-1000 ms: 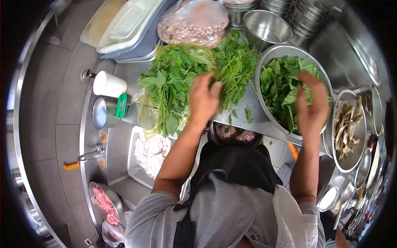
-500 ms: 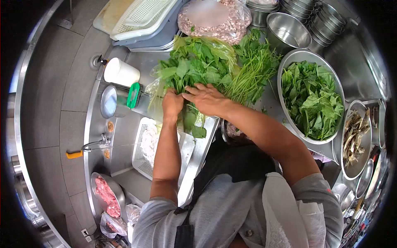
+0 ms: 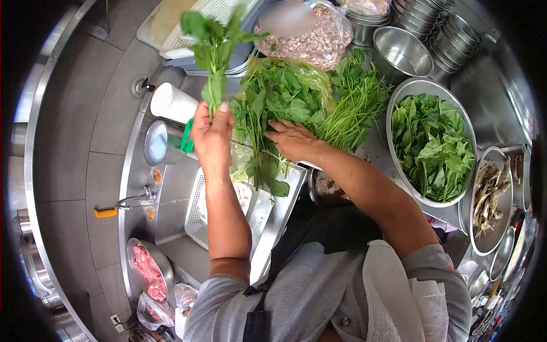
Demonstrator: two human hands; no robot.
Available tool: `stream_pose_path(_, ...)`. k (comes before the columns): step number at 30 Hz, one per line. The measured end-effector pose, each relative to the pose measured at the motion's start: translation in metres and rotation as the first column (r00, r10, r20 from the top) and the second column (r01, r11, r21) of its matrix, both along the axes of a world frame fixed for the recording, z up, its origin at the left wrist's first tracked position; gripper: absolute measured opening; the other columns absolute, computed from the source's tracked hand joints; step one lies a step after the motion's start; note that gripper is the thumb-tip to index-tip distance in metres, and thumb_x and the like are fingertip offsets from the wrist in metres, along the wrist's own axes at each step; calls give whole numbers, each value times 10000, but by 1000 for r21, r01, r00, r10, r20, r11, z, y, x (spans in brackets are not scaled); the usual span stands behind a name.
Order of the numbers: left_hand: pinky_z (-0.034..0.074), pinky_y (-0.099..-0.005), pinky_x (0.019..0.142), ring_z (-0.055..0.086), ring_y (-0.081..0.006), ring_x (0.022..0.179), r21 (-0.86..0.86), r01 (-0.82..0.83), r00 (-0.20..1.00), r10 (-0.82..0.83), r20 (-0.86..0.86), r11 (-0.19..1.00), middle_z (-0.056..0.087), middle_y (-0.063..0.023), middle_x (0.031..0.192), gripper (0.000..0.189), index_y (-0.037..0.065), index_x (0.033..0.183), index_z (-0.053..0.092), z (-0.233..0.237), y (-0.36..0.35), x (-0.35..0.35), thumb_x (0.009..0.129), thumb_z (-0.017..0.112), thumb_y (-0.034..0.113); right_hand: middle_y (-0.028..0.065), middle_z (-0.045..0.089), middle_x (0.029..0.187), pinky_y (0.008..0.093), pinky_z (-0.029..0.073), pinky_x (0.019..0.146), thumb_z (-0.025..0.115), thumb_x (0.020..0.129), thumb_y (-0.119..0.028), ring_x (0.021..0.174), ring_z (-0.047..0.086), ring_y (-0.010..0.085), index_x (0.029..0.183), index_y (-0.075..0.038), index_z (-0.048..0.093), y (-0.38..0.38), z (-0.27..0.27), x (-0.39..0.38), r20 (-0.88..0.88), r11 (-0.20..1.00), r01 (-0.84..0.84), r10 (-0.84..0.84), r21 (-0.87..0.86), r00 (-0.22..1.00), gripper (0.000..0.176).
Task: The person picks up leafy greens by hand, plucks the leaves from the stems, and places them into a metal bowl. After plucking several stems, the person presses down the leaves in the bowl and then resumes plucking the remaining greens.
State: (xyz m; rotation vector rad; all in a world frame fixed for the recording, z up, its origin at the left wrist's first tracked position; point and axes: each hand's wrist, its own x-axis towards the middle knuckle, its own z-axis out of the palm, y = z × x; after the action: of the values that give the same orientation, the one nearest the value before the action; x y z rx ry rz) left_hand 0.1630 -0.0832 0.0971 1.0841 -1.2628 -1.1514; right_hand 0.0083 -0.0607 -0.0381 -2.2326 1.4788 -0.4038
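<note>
Pinched upright in my left hand is a small bunch of leafy greens, raised over the left side of the counter and slightly blurred. My right hand rests on the pile of leafy greens, fingers stretched and touching the stems. Under part of the pile a yellowish plastic bag shows. Thin-stemmed greens lie to the right of the pile. Farther right, a large oval metal bowl holds loose picked leaves.
A sink with a running faucet and a white perforated basket lies at left. Nearby are a white container, a bowl of raw meat and a bowl of dried fish. Stacked metal pots stand at the back.
My left hand has lifted a bunch of greens up and left, away from the pile. My right hand stays at the pile, shifted slightly right.
</note>
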Motion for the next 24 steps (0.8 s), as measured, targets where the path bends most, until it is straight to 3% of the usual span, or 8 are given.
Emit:
stream_pose_path(3, 256, -194, 447, 365, -33, 506, 59, 107, 992, -102, -77, 993, 518, 32, 676, 139, 66, 1071, 606, -10, 0, -12, 982, 570, 165, 150, 506, 1397, 444, 397, 1039, 549, 900, -175, 1283, 471, 339, 1291, -58, 569, 5, 27, -13, 391, 971, 198, -132, -133, 911, 409)
stream_pose_path(4, 252, -193, 447, 363, -27, 511, 90, 138, 984, -126, -126, 986, 507, 39, 668, 107, 82, 1008, 597, -8, 7, -21, 985, 567, 182, 119, 649, 1136, 384, 475, 911, 613, 903, -254, 1060, 612, 272, 1182, -34, 620, 4, 40, -16, 535, 913, 352, -196, -206, 822, 356)
stream_pose_path(7, 252, -199, 446, 357, -32, 512, 133, 256, 954, -229, -193, 957, 494, 37, 657, 153, 99, 1005, 595, -17, 21, -52, 1004, 543, 243, 42, 646, 862, 310, 475, 738, 648, 909, -288, 819, 598, 145, 1023, -28, 660, 12, 103, -46, 896, 904, 272, -391, 331, 209, 284)
stream_pose_path(10, 262, -204, 448, 354, -45, 503, 114, 405, 904, -379, -199, 907, 488, 24, 645, 250, 82, 1135, 586, -22, 39, -93, 1015, 524, 291, -28, 547, 703, 239, 396, 614, 694, 898, -279, 691, 477, 55, 840, -32, 637, 36, 131, -89, 860, 920, 306, -353, 246, 369, 260)
stream_pose_path(13, 265, -205, 448, 348, -48, 496, 144, 494, 847, -437, -303, 857, 480, 13, 625, 284, 70, 1122, 578, -12, 56, -133, 1015, 518, 326, -47, 506, 661, 234, 354, 560, 699, 898, -200, 636, 431, 42, 758, -27, 583, 73, 133, -136, 822, 808, 580, -396, 101, 409, 252)
stream_pose_path(20, 260, -213, 415, 314, -62, 442, 192, 735, 657, -612, -440, 651, 450, -10, 606, 321, 3, 1125, 564, -18, 78, -202, 1029, 488, 299, 11, 644, 772, 243, 488, 667, 637, 939, -135, 668, 613, 91, 874, -67, 614, 181, 140, -226, 961, 568, 793, -267, 219, -74, 97)
stream_pose_path(23, 266, -213, 412, 310, -60, 438, 163, 816, 551, -660, -511, 555, 451, -12, 601, 293, 5, 1104, 563, -19, 83, -212, 1022, 505, 281, 8, 621, 751, 237, 470, 617, 676, 909, -116, 664, 598, 89, 888, -59, 604, 221, 135, -252, 881, 418, 897, -466, 144, 75, 94)
stream_pose_path(24, 267, -213, 412, 310, -60, 437, 148, 830, 532, -682, -502, 538, 450, -13, 600, 284, 6, 1102, 563, -19, 84, -215, 1020, 510, 274, 14, 623, 772, 239, 472, 620, 682, 902, -111, 674, 592, 91, 924, -46, 611, 228, 131, -257, 736, 308, 947, -618, -95, 275, 98)
